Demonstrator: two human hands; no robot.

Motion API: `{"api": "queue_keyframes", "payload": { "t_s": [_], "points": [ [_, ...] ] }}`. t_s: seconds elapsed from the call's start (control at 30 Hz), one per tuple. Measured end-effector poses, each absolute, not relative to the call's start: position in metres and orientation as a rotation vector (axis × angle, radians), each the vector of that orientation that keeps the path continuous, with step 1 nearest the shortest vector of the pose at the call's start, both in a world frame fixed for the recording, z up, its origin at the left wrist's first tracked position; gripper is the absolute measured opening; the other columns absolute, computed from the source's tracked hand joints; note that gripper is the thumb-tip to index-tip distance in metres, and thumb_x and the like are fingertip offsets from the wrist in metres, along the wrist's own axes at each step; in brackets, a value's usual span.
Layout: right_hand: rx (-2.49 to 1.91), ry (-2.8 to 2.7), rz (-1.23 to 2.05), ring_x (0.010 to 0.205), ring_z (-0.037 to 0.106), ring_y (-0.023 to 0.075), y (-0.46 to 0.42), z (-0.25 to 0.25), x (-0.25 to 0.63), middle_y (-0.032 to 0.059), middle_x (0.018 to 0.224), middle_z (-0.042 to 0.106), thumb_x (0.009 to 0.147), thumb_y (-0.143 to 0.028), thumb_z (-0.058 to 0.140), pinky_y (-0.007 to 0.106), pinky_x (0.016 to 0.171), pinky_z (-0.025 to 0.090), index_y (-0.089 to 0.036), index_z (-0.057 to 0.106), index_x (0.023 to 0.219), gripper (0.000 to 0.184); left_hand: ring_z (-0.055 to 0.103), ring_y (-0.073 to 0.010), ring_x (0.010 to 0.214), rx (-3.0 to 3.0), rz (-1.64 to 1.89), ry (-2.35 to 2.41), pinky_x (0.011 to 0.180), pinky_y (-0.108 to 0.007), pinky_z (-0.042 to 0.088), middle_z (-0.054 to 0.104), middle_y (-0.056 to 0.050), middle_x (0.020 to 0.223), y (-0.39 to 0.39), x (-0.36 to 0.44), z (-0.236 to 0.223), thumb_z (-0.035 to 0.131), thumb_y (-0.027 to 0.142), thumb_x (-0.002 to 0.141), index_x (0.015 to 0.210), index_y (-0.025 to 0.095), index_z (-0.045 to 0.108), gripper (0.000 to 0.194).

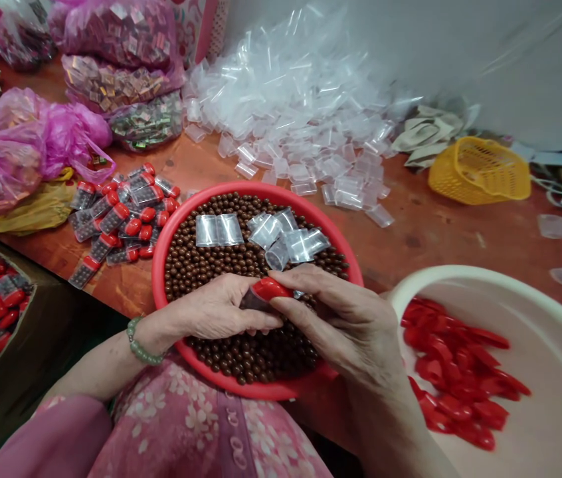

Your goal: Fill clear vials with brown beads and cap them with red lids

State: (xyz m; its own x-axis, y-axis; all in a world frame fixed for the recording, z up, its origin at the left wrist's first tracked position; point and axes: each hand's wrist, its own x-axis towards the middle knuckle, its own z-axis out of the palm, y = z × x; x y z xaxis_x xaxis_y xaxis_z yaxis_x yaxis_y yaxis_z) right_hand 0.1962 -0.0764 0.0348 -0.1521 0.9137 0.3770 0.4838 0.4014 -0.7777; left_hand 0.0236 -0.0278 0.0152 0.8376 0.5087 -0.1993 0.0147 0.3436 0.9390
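Over a red basin (161, 265) of small round brown balls (201, 275), both my hands meet at one small container. My left hand (221, 305) is closed round its clear body (252, 300), which my fingers mostly hide. A red cap (274, 289) sits at the container's end, pinched between the thumb and fingers of my right hand (341, 318). Whether the cap is fully pressed on, I cannot tell. Several clear plastic sleeves (220, 230) lie on the balls behind my hands.
Capped containers (129, 212) are piled left of the basin, with more in a cardboard box (32, 318). A white tub (440, 275) at right holds red caps (460, 378). Behind are a heap of clear sleeves (301, 119), a yellow basket (480, 176) and pink bags (6, 153).
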Motion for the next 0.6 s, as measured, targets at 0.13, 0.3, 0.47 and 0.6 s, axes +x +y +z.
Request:
{"api": "queue_keyframes", "payload": {
  "t_s": [0.13,0.3,0.47,0.6],
  "points": [
    [-1.242,-1.688,0.670,0.078,0.069,0.0165,-0.079,0.023,0.194,0.0014,0.090,0.075,0.083,-0.012,0.068,0.030,0.071,0.057,-0.027,0.072,0.105,0.027,0.043,-0.0075,0.060,1.228,0.317,0.531,0.060,-0.022,0.036,0.049,0.005,0.064,-0.027,0.023,0.014,0.060,0.023,0.082,0.073,0.016,0.051,0.015],
    [-1.233,-1.752,0.630,0.084,0.066,0.0164,-0.082,0.023,0.190,0.0010,0.093,0.072,0.086,-0.011,0.065,0.032,0.077,0.055,-0.028,0.067,0.111,0.031,0.041,-0.0079,0.061,1.228,0.339,0.487,0.060,-0.022,0.035,0.047,0.005,0.065,-0.027,0.020,0.013,0.060,0.026,0.083,0.072,0.016,0.050,0.018],
    [-1.246,-2.083,0.313,0.089,0.066,0.0249,-0.088,0.040,0.191,0.0097,0.099,0.069,0.083,-0.038,0.072,0.040,0.076,0.055,-0.022,0.056,0.124,0.048,0.039,-0.0063,0.055,1.097,0.278,0.415,0.055,-0.021,0.034,0.045,0.006,0.059,-0.026,0.019,0.014,0.065,0.035,0.082,0.067,0.015,0.051,0.029],
    [-1.326,-2.257,0.022,0.092,0.065,0.0332,-0.086,0.038,0.182,0.0176,0.102,0.066,0.078,-0.068,0.062,0.048,0.075,0.054,-0.014,0.043,0.134,0.081,0.052,-0.0081,0.058,0.869,0.289,0.444,0.060,-0.022,0.043,0.057,0.002,0.063,-0.027,0.022,0.013,0.073,0.039,0.077,0.068,0.012,0.059,0.031]
  ]
}}
